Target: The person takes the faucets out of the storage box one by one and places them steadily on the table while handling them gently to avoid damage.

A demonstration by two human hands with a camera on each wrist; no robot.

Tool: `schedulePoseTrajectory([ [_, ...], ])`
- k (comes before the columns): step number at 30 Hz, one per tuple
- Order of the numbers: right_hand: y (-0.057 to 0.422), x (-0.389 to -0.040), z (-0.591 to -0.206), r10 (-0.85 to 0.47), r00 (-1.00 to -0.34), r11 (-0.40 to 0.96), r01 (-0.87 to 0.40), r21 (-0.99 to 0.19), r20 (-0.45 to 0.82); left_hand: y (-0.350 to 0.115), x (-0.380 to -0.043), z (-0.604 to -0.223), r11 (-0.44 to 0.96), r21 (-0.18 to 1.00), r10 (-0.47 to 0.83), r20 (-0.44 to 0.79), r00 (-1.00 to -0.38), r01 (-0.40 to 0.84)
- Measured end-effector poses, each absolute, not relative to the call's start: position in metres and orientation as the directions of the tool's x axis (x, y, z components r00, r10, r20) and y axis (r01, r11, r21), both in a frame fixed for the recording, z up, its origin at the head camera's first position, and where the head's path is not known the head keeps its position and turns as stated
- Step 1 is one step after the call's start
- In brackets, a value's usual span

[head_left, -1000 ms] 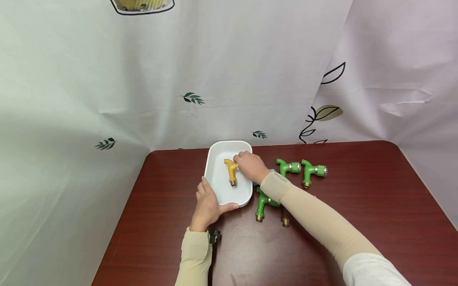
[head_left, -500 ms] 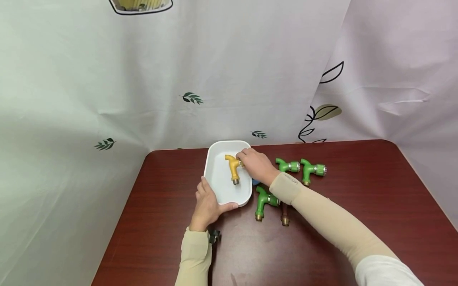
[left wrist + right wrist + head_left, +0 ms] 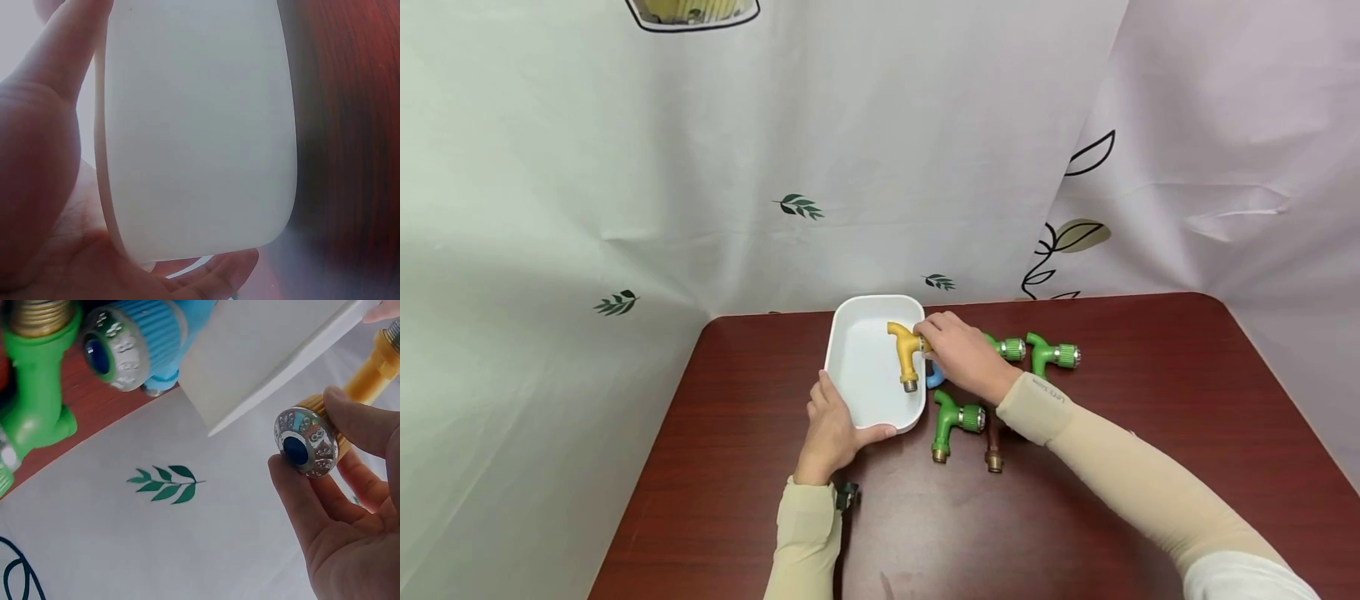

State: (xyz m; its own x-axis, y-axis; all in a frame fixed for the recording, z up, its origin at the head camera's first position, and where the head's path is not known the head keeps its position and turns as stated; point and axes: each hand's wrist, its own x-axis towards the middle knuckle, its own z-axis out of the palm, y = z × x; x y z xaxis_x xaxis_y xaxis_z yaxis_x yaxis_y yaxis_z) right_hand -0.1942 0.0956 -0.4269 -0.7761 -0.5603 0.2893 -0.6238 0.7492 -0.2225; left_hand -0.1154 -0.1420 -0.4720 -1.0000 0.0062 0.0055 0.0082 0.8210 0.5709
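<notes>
My left hand [image 3: 831,433] grips the near left corner of a white tray [image 3: 863,375], thumb along its front edge and fingers up its left side. In the left wrist view the tray's plain outer wall [image 3: 200,125] fills the middle. My right hand [image 3: 966,354] holds a yellow tap [image 3: 906,358] by its knob over the tray's right side, spout pointing away and threaded end toward me. The right wrist view shows thumb and fingers pinching the silver-rimmed knob [image 3: 306,447] with its blue centre. Otherwise the tray's inside is bare.
A blue tap [image 3: 934,377] lies against the tray's right side, partly hidden by my hand. Green taps lie near the front [image 3: 946,425], at the far right [image 3: 1051,354] and beside my right wrist [image 3: 1011,348]. A brown tap [image 3: 994,458] shows under my forearm. White cloth hangs behind the table.
My right hand has moved right with the yellow tap, from the tray's middle to its right side. More of the blue tap shows now. The left hand keeps its hold.
</notes>
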Motion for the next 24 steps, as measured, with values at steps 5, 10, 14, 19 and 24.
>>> schedulePoseTrajectory([
  [5,0.11,-0.186,-0.426,-0.553,-0.767,0.734,-0.634,-0.244,0.326,-0.142,-0.115,-0.472,0.82,0.572,0.011,0.004,-1.0,0.012],
  [10,0.128,-0.177,-0.426,-0.538,-0.77,0.737,-0.628,-0.252,0.344,-0.142,-0.115,-0.472,0.817,0.576,0.016,0.015,-1.0,0.022],
  [14,0.143,-0.171,-0.426,-0.523,-0.782,0.75,-0.611,-0.252,0.339,-0.142,-0.115,-0.472,0.817,0.577,0.014,0.015,-1.0,0.02],
  [19,0.159,-0.163,-0.425,-0.512,-0.78,0.747,-0.611,-0.261,0.36,-0.143,-0.116,-0.473,0.813,0.582,0.01,-0.001,-1.0,0.008],
  [24,0.171,-0.156,-0.428,-0.507,-0.77,0.752,-0.615,-0.238,0.388,-0.143,-0.116,-0.474,0.809,0.588,0.007,-0.009,-1.0,0.001],
])
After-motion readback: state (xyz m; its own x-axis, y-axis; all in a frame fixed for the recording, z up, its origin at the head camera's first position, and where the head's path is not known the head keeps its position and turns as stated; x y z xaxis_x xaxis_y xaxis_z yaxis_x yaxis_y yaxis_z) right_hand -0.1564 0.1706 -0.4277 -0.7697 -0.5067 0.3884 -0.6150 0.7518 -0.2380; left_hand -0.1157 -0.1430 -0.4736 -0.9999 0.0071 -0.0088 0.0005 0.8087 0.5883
